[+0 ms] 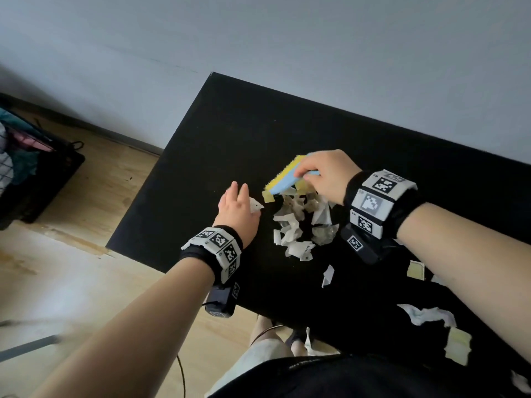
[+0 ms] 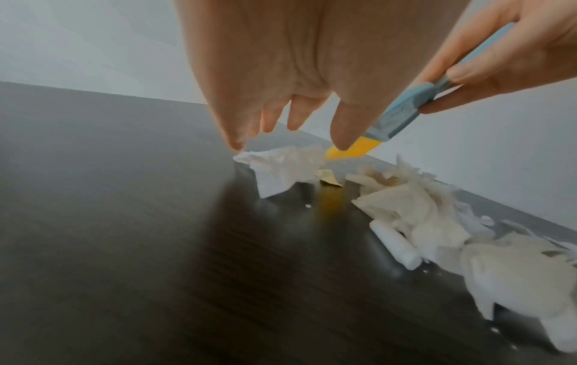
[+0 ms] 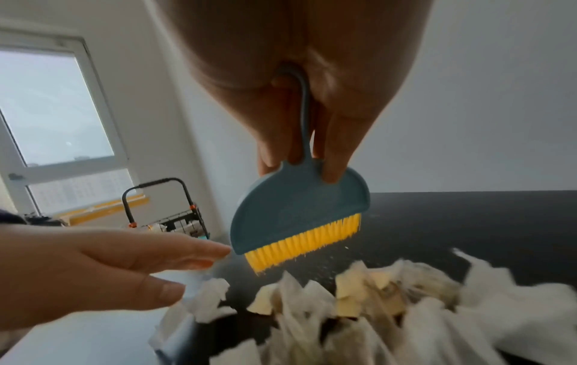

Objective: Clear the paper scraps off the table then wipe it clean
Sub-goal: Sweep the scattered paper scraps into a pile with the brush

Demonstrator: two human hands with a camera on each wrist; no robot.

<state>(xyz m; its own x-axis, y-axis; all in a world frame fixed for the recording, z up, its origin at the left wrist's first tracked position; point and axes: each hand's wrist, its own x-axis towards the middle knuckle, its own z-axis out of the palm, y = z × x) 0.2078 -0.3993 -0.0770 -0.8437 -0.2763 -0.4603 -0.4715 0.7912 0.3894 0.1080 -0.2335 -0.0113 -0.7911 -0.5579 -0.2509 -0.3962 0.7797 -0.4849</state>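
Note:
A heap of white and yellowish paper scraps point(image 1: 298, 225) lies mid-way across the black table point(image 1: 230, 133). My right hand point(image 1: 307, 170) grips the handle of a small blue brush point(image 1: 284, 176). Its yellow bristles point(image 3: 304, 243) hang just above the heap's point(image 3: 374, 308) far edge. My left hand point(image 1: 244, 199) is flat with straight fingers just left of the heap. Its fingertips point(image 2: 237, 145) touch one crumpled white scrap point(image 2: 281, 170). More loose scraps point(image 1: 428, 315) lie along the near right part of the table.
The table's left edge point(image 1: 135, 202) drops to a wooden floor point(image 1: 86, 268). A black basket of clothes point(image 1: 37, 179) stands on that floor at the left. A grey wall point(image 1: 344, 53) runs behind the table. A wire cart point(image 3: 175, 222) and a window point(image 3: 56, 111) show in the right wrist view.

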